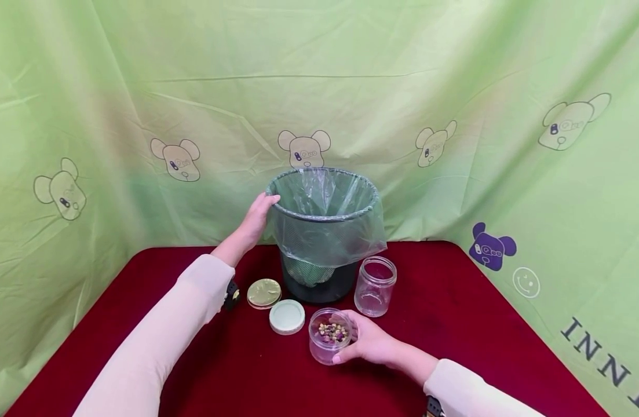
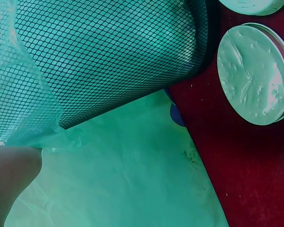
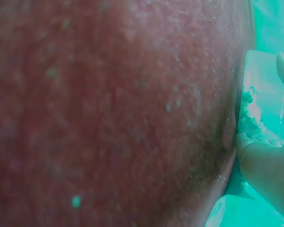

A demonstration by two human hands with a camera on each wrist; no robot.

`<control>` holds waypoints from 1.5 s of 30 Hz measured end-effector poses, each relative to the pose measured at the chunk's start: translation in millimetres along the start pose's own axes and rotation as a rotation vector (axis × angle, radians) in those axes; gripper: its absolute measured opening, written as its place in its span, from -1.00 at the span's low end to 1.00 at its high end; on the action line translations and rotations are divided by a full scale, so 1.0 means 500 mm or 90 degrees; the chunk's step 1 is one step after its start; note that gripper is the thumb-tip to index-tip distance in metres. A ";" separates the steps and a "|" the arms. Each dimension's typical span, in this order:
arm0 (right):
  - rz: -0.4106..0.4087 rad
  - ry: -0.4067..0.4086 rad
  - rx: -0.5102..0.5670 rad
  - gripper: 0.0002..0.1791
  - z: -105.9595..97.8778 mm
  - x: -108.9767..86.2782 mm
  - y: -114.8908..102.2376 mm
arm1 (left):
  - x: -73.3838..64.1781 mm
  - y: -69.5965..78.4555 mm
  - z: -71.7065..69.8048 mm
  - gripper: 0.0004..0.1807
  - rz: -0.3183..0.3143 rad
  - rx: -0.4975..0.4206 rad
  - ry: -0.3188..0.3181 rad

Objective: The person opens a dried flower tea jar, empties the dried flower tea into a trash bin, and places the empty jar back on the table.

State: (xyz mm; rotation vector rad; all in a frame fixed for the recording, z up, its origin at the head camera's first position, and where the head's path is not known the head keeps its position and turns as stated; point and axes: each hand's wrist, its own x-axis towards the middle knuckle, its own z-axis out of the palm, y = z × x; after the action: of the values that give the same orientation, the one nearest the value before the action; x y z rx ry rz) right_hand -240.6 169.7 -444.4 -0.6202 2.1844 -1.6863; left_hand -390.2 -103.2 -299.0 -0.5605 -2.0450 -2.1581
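Note:
With its thumb over the rim, my left hand [image 1: 255, 219] grips the left side of a dark mesh trash can [image 1: 319, 289]. A translucent green bag [image 1: 324, 234] lines the can and folds down over its outside. My right hand [image 1: 371, 340] holds a short clear jar [image 1: 323, 353] from its right side, thumb in front and fingers behind. Dried flower buds [image 1: 332, 332], yellowish and purple, lie inside this lidless jar. In the right wrist view the jar [image 3: 265, 94] appears at the right edge, between thumb and finger.
A taller clear jar [image 1: 373, 292] without a lid stands right of the can. Two round lids, one gold [image 1: 264, 292] and one pale [image 1: 287, 316], lie left of the short jar. Red cloth [image 1: 236, 370] covers the table; a green printed curtain [image 1: 319, 87] hangs behind.

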 end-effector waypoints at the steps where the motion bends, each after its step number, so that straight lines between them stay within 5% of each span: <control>1: -0.004 -0.001 -0.001 -0.15 -0.002 -0.001 -0.002 | -0.001 0.000 -0.001 -0.38 -0.001 0.000 0.002; 15: -0.063 0.047 -0.102 -0.14 -0.061 -0.010 -0.077 | 0.001 -0.003 -0.001 -0.37 0.005 0.012 0.012; 33: -0.092 0.155 -0.162 -0.20 -0.182 -0.061 -0.201 | 0.001 -0.002 0.001 -0.37 -0.004 0.025 0.020; 45: -0.035 0.216 -0.229 -0.16 -0.266 -0.083 -0.294 | -0.002 -0.001 0.002 -0.37 -0.013 0.023 0.021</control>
State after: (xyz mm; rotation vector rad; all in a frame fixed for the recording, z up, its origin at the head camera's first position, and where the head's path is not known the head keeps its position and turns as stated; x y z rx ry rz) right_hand -249.2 270.3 -268.7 -0.5117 2.7713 -1.5254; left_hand -389.0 -102.2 -299.8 -0.4981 -2.0766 -2.1219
